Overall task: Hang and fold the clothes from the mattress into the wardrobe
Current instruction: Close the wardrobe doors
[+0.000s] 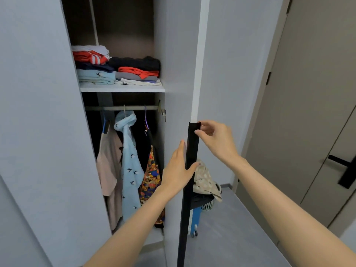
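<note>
Nearest, the left hand [178, 170] lies flat, fingers straight, on the inner face of the wardrobe's right door [173, 112]. Its thumb rests against the black handle strip [192, 147] along the door's edge. The right hand [215, 137] curls its fingers round the strip's top end. The door stands ajar (nearly edge-on), with an open gap to the left door [38, 112]. Inside, hung clothes [131, 160] hang from the rail [119, 108], and folded clothes [119, 68] sit in two stacks on the shelf [121, 88] above. Past the door edge, a basket [208, 205] and blue suitcase [195, 214] stand on open floor [231, 237].
</note>
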A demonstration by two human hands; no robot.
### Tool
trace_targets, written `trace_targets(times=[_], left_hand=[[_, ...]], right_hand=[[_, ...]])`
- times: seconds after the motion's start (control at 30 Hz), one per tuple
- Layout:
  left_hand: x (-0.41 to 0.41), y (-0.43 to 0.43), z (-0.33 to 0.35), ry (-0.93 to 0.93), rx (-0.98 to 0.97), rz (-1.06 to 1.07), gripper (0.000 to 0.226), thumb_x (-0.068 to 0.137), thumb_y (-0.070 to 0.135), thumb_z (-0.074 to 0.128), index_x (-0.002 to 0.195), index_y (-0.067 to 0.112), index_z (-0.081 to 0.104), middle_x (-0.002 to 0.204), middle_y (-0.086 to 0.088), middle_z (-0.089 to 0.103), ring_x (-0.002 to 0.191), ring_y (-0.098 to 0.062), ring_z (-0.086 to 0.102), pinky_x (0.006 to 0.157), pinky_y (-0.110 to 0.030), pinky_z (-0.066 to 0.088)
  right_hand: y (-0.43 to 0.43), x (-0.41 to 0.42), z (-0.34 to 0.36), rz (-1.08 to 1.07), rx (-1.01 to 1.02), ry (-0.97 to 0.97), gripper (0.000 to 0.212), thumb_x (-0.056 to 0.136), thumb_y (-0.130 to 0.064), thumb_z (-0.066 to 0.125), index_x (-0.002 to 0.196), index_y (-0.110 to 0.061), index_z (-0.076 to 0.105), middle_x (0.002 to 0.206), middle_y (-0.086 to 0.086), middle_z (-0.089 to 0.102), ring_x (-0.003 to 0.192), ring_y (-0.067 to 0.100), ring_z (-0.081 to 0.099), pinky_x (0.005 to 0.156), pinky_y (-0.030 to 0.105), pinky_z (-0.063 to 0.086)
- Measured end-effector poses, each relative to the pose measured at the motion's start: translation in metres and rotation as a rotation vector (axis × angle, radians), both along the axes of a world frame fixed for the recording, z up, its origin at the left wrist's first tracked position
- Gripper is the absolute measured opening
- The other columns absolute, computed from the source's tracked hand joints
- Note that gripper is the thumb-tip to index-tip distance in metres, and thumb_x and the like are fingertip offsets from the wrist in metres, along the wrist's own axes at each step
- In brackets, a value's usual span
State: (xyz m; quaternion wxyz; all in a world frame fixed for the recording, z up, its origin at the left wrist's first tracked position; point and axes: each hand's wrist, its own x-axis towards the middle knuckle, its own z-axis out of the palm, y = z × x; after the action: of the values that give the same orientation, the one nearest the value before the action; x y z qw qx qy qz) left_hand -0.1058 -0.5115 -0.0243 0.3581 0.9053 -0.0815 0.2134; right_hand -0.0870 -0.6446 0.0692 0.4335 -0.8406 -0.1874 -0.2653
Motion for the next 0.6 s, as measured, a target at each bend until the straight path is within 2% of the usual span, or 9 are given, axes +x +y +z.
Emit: trace_targets(times=[0.1,0.2,0.27,0.33,0.4,0.47,0.5,0.53,0.6], left_hand=[[-0.001,0.007,-0.005,-0.047,0.039,0.062,0.081,0.092,0.055,0.05,0.153,0.028,0.005,0.152,0.001,0.035,0.133,-0.015,0.044,0.095,-0.038,0.051],[-0.002,0.019,-0.012,-0.019,0.002,0.06,0.08,0.091,0.055,0.052,0.153,0.03,0.009,0.148,-0.001,0.042,0.128,-0.017,0.049,0.095,-0.04,0.051],[-0.004,0.029,-0.016,0.017,-0.039,0.054,0.077,0.091,0.055,0.053,0.152,0.031,0.013,0.145,-0.001,0.046,0.125,-0.017,0.051,0.096,-0.04,0.05],[-0.006,0.041,-0.021,0.034,-0.054,0.056,0.077,0.089,0.058,0.053,0.152,0.031,0.017,0.144,0.002,0.048,0.125,-0.014,0.051,0.098,-0.037,0.049],[-0.009,0.057,-0.024,0.031,-0.077,0.072,0.076,0.086,0.062,0.053,0.15,0.034,0.021,0.137,0.01,0.053,0.118,-0.005,0.054,0.094,-0.025,0.05],[-0.014,0.073,-0.026,-0.005,-0.068,0.101,0.069,0.085,0.066,0.052,0.144,0.039,0.029,0.12,0.024,0.058,0.099,0.014,0.054,0.077,-0.003,0.045],[-0.016,0.083,-0.026,-0.019,-0.065,0.117,0.066,0.084,0.066,0.052,0.142,0.039,0.033,0.111,0.029,0.057,0.088,0.02,0.051,0.07,0.001,0.043],[-0.017,0.094,-0.027,-0.024,-0.08,0.129,0.064,0.085,0.066,0.052,0.14,0.037,0.038,0.108,0.029,0.059,0.083,0.02,0.052,0.069,-0.001,0.044],[-0.018,0.118,-0.031,-0.009,-0.123,0.149,0.055,0.086,0.062,0.053,0.132,0.033,0.048,0.111,0.02,0.065,0.088,0.011,0.059,0.076,-0.013,0.052]], right_hand=[[0.002,0.007,0.0,0.02,0.025,-0.001,0.022,0.084,-0.022,0.074,0.105,-0.015,0.072,0.081,-0.012,0.068,0.075,-0.007,0.062,0.069,0.001,0.044],[0.009,0.01,0.002,0.087,0.065,0.026,0.02,0.08,-0.024,0.077,0.098,-0.015,0.074,0.08,-0.01,0.071,0.073,-0.001,0.066,0.07,0.007,0.048],[0.017,0.01,0.002,0.145,0.087,0.039,0.013,0.078,-0.024,0.079,0.088,-0.022,0.072,0.076,-0.012,0.071,0.07,-0.001,0.068,0.071,0.011,0.052],[0.03,0.008,0.004,0.199,0.091,0.043,0.015,0.076,-0.024,0.082,0.082,-0.028,0.069,0.072,-0.013,0.07,0.067,-0.001,0.068,0.07,0.014,0.055],[0.045,0.009,0.006,0.239,0.072,0.052,0.017,0.074,-0.025,0.083,0.086,-0.023,0.071,0.071,-0.011,0.07,0.065,0.001,0.068,0.069,0.015,0.056],[0.063,0.009,0.008,0.287,0.079,0.072,0.02,0.073,-0.025,0.084,0.088,-0.019,0.072,0.072,-0.007,0.07,0.064,0.003,0.069,0.069,0.018,0.057],[0.073,0.01,0.008,0.311,0.088,0.079,0.019,0.073,-0.024,0.084,0.086,-0.02,0.072,0.071,-0.006,0.071,0.063,0.005,0.07,0.069,0.02,0.058],[0.086,0.011,0.008,0.335,0.096,0.084,0.017,0.072,-0.023,0.084,0.083,-0.023,0.071,0.07,-0.005,0.071,0.062,0.006,0.07,0.069,0.021,0.058],[0.111,0.013,0.007,0.376,0.095,0.078,0.017,0.072,-0.023,0.084,0.077,-0.029,0.069,0.066,-0.006,0.07,0.062,0.007,0.07,0.068,0.023,0.058]])
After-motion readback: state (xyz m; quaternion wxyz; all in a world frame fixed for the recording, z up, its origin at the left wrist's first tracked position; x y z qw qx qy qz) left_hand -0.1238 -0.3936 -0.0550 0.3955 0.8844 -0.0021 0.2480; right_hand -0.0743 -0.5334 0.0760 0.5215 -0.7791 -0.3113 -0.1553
